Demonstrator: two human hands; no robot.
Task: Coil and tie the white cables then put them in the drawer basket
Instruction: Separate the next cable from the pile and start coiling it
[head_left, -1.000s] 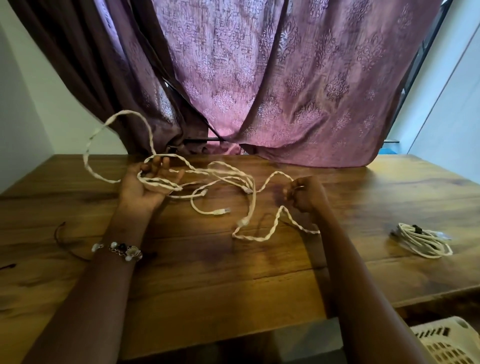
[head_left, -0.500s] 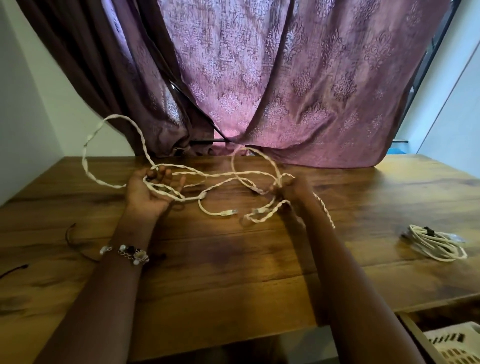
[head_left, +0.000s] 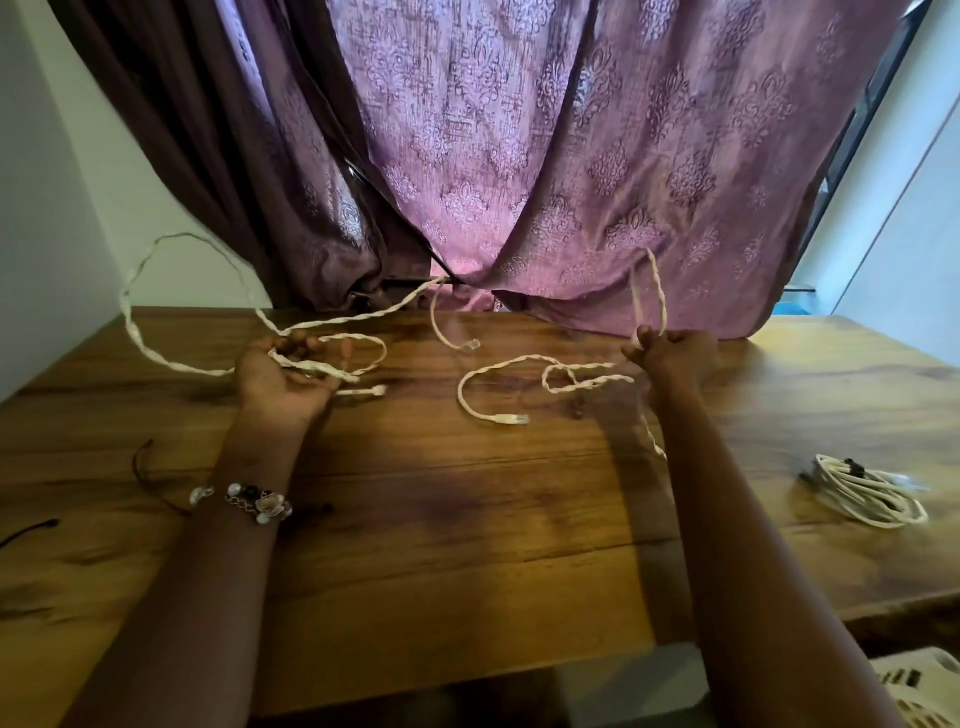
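Loose white twisted cables (head_left: 524, 364) lie and hang over the middle of the wooden table (head_left: 467, 519). My left hand (head_left: 283, 371), palm up, holds several strands, and a big loop (head_left: 156, 291) stands up to its left. My right hand (head_left: 672, 353) is raised at the right and grips another cable, with a narrow loop (head_left: 652, 291) sticking up from its fist. A plug end (head_left: 511, 419) lies between my hands. A coiled and tied white cable bundle (head_left: 867, 493) rests at the table's right. The white basket (head_left: 919, 686) shows at the bottom right, below the table edge.
A purple patterned curtain (head_left: 519, 156) hangs behind the table and touches its far edge. Thin black ties (head_left: 150, 467) lie on the table at the left, near my left wrist. A white wall stands at the left.
My right hand has moved right and pulled its cable away from the tangle, separating the strands. The loop above it now stands taller. My left hand stayed in place.
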